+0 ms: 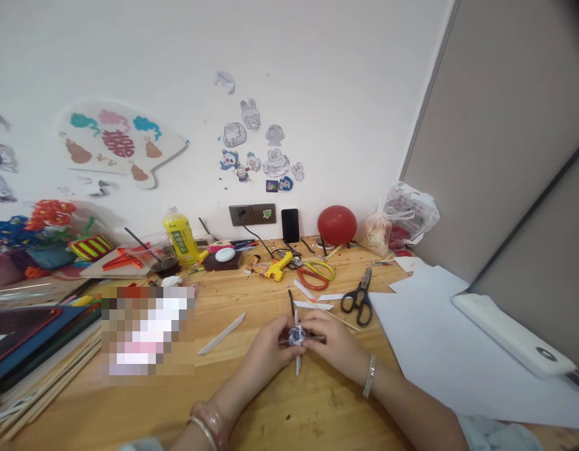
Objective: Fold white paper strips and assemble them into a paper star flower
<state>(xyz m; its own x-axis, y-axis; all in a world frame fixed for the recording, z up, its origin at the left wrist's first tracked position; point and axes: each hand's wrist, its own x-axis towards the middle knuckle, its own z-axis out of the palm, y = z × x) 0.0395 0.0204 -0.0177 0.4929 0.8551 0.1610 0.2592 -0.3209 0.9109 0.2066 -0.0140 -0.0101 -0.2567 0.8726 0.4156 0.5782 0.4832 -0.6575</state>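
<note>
Between my two hands is a small folded paper piece (297,336) with a grey-and-white centre. Light strips stick out of it toward and away from me, and darker ones to the sides. The fingers of my left hand (271,341) pinch its left side. My right hand (330,341) grips it from the right, thumb and fingers close to the centre. Part of the piece is hidden by my fingertips. A loose white paper strip (222,334) lies left of my hands, and more paper strips (312,305) lie just beyond them. Black-handled scissors (358,300) rest to the right.
Beyond are orange-and-yellow-handled scissors (316,275), a yellow glue gun (277,268), a phone (290,225) and a red balloon (337,225). White sheets (425,344) and a white device (509,335) lie right. A yellow bottle (180,235) and wooden sticks (59,382) are left.
</note>
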